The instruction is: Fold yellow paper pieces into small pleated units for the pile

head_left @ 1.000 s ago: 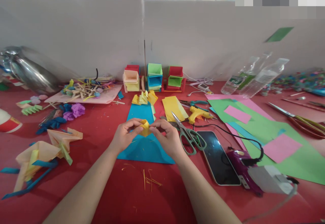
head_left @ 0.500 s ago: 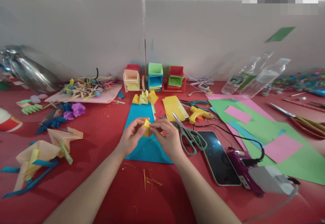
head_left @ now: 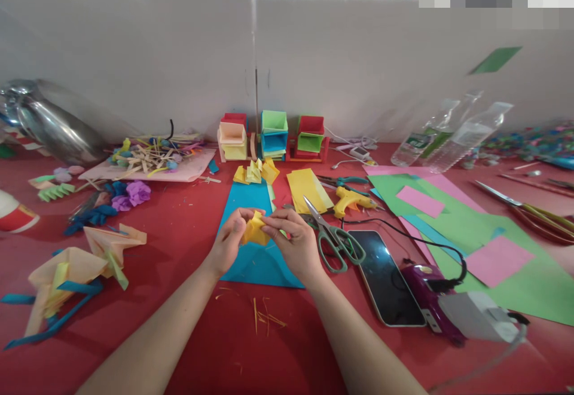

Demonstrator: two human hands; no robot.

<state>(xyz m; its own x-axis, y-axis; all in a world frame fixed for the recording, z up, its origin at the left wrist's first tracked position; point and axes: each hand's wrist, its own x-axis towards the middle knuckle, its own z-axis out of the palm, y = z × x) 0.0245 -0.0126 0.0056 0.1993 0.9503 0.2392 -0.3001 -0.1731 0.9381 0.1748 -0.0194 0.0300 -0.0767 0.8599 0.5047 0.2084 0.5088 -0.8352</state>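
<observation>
A small folded piece of yellow paper (head_left: 255, 230) is pinched between my two hands, above a blue sheet (head_left: 251, 266). My left hand (head_left: 229, 241) grips its left side, thumb against the paper. On the other side, the thumb and fingertips of my right hand (head_left: 293, 236) close on its right edge. Green-handled scissors (head_left: 338, 245) lie just right of my right hand. Beyond the hands, several folded yellow paper pieces (head_left: 255, 171) sit at the blue sheet's far end. A stack of yellow paper (head_left: 308, 190) lies to their right.
Small coloured paper boxes (head_left: 274, 132) stand against the white partition (head_left: 134, 54). A yellow glue gun (head_left: 352, 202), a phone (head_left: 388, 278) and a purple power strip (head_left: 433, 299) are at the right, beside green sheets (head_left: 529, 275). Folded peach paper shapes (head_left: 67, 269) lie left.
The yellow paper has turned in my fingers and shows a wider face now. My left fingers have shifted slightly left; the table items have stayed put.
</observation>
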